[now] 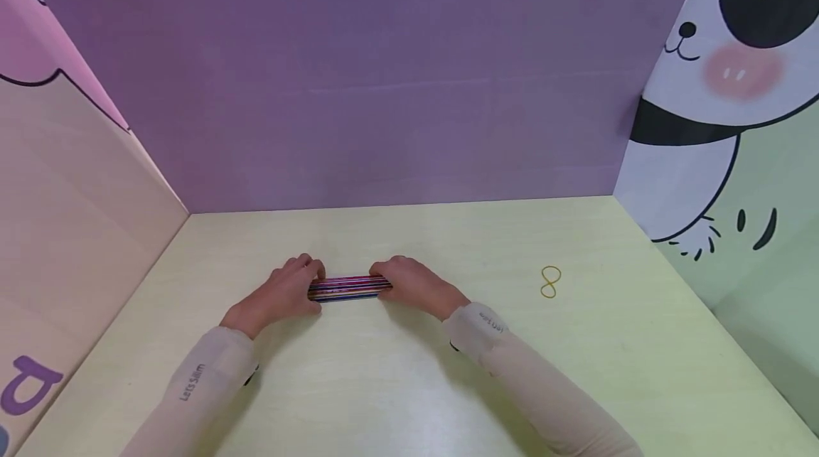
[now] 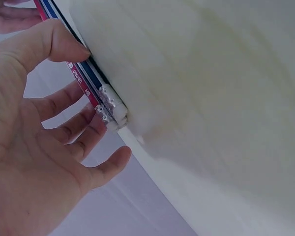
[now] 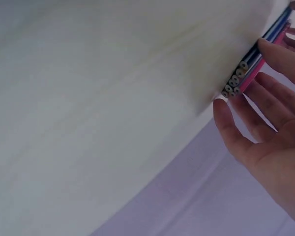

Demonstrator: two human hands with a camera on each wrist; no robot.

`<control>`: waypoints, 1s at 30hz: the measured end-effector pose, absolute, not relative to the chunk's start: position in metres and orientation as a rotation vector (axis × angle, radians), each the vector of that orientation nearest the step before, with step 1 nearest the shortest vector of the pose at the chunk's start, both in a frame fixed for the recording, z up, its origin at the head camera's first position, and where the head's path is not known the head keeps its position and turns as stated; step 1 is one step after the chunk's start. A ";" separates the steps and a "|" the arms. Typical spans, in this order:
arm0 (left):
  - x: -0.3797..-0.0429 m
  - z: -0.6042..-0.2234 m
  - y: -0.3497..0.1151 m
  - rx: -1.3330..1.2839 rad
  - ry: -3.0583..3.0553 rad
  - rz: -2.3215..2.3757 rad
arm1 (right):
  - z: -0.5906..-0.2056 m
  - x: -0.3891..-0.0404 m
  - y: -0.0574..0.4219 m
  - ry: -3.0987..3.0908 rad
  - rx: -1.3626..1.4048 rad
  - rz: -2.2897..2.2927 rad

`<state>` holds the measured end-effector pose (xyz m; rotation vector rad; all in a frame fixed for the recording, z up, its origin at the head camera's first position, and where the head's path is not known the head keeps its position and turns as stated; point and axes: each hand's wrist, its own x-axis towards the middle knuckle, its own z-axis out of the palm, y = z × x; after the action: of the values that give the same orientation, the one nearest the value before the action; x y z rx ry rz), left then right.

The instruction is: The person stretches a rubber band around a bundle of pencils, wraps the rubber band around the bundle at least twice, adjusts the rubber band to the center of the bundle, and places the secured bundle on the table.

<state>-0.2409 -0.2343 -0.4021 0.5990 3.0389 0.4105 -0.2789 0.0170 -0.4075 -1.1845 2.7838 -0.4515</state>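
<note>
A bundle of several pencils point(image 1: 348, 288) lies crosswise near the middle of the table point(image 1: 384, 386), in red, blue and striped colours. My left hand point(image 1: 281, 295) grips its left end between thumb and fingers. In the left wrist view, silver ferrules with white erasers point(image 2: 119, 110) stick out past that hand's thumb. The right end is held by my right hand point(image 1: 419, 286), thumb on the near side and fingers on the far side. Flat, unsharpened pencil ends point(image 3: 234, 81) show in the right wrist view. Part of the bundle is hidden behind the fingers.
A yellow rubber band point(image 1: 550, 281), twisted into a figure eight, lies on the table to the right of my hands. A purple wall point(image 1: 397, 87) closes off the back. Printed panels stand on both sides, with a panda point(image 1: 716, 109) on the right one.
</note>
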 end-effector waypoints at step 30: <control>-0.235 -0.406 -0.220 0.827 3.150 0.258 | -0.405 -0.273 0.008 2.880 -1.263 -0.187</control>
<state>-0.2353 -0.2204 -0.4060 0.8267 3.1497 0.2582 -0.2733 0.0083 -0.4046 -1.2628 2.8798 -0.1868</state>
